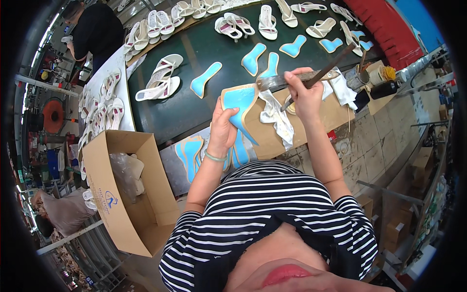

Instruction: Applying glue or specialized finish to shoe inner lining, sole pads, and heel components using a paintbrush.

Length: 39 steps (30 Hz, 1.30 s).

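"What's in the left grip (224,127)?"
"A blue insole (239,100), pinched under the thumb, extending ahead of it."
"And the right grip (305,93)?"
"Wrapped around a brush (275,83), left of it; white sandals (158,91) lie beyond both on the tabletop (160,117)."

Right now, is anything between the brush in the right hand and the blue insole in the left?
Nothing visible: the brush in the right hand has its tip at the upper-right edge of the blue insole in the left hand. The white cloth lies to the side.
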{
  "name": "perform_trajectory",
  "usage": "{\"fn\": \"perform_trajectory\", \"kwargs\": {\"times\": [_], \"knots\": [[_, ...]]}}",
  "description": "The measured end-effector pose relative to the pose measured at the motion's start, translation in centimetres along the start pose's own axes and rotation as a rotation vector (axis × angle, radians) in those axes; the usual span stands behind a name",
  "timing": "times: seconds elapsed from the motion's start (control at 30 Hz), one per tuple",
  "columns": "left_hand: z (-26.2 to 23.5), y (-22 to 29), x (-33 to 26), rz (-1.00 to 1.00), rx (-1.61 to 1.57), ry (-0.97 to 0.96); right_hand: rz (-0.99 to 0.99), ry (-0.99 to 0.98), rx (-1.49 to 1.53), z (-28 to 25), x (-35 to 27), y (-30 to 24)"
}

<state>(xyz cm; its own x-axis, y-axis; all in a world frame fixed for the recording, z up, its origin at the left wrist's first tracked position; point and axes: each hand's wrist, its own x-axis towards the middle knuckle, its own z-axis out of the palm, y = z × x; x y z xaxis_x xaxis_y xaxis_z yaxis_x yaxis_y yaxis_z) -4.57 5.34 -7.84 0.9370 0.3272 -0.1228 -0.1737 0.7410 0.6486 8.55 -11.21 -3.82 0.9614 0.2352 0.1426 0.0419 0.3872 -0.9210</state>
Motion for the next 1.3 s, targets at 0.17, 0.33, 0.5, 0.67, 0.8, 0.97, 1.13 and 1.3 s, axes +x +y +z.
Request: {"fn": "perform_trajectory", "kwargs": {"times": [0.17,0.33,0.5,0.67,0.8,0.97,1.13,1.3], "knots": [[0.4,-0.2,0.1,-0.037,-0.067,-0.019,0.059,0.075,-0.086,-1.7,1.3,2.4],[-0.2,-0.5,-0.2,-0.007,-0.025,-0.032,-0.053,-0.083,-0.066,0.4,-1.0,0.5],[0.0,-0.5,0.3,0.01,0.02,-0.042,-0.061,0.122,-0.076,-2.3,1.7,2.2],[1.4,-1.3,0.0,0.121,0.117,-0.054,-0.146,-0.216,-0.372,3.1,-1.8,1.5],[0.1,-1.7,0.6,0.141,0.077,0.006,-0.193,0.068,-0.208,0.8,2.2,2.9],[-0.4,-0.9,0.6,0.082,-0.012,0.003,-0.165,-0.172,-0.238,1.0,-1.6,2.0],[-0.6,-0.6,0.7,0.056,0.009,-0.004,-0.07,-0.062,-0.222,-1.2,1.1,1.1],[-0.1,-0.4,0.0,0.009,0.034,-0.043,0.048,-0.135,-0.351,-1.4,2.2,1.2]]}}
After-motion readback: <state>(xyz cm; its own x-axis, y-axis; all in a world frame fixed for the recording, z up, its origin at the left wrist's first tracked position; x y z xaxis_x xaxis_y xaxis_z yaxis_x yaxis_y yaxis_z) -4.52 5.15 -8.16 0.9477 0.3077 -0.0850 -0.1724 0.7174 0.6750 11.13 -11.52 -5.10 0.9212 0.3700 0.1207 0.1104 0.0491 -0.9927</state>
